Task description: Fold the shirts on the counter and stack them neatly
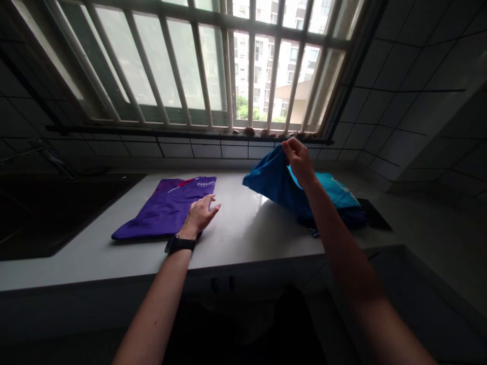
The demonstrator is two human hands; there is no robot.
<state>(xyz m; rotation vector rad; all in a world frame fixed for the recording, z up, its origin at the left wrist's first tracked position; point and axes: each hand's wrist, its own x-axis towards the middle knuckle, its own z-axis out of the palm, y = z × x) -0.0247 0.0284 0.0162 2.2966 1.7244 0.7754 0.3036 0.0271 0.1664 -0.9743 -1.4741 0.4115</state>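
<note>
My right hand (300, 161) pinches the edge of a blue cloth garment (270, 175) and holds that part up off the counter. The garment's other end hangs down onto a pile of folded cloth at the right, where a light-blue garment (337, 188) with white marks lies on dark blue fabric. A folded purple garment (160, 210) with white lettering and a red mark lies flat at the left. Over its right edge is my left hand (201, 213), fingers apart and holding nothing; a black watch is on that wrist. Whether it touches the purple cloth I cannot tell.
A white countertop (236, 243) runs below a barred window (213, 76). To the left is a dark sink (57, 213) with a faucet (53, 157). A flat black object (375, 215) lies beside the pile. Small lumpy objects (249, 132) line the sill.
</note>
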